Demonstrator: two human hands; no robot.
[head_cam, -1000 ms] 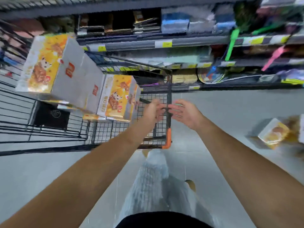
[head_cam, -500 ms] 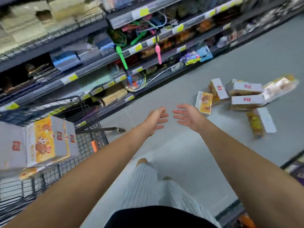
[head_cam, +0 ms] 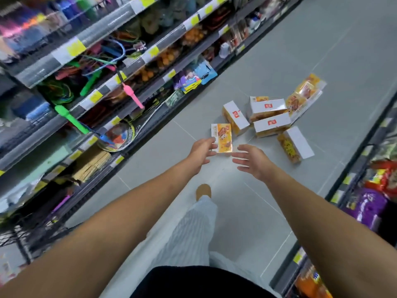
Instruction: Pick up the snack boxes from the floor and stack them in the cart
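- Two bare arms stretch forward; the left hand (head_cam: 202, 152) and right hand (head_cam: 251, 161) have fingers spread and hold nothing.
- Just beyond them the nearest snack box (head_cam: 222, 137) lies on the floor (head_cam: 322, 50), orange front up, its print blurred.
- Other snack boxes (head_cam: 271, 123) lie clustered behind it, their white sides bearing unreadable red logos.
- Yellow price tags (head_cam: 75, 48) line the shelves (head_cam: 103, 24), their writing illegible.

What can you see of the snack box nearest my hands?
The nearest snack box looks like glossy cardboard: an orange-yellow face with a cartoon picture and a white strip down its left side. It rests on the grey floor, face toward the camera, at the near edge of the scattered boxes. The left hand overlaps its lower left corner; contact can't be told.
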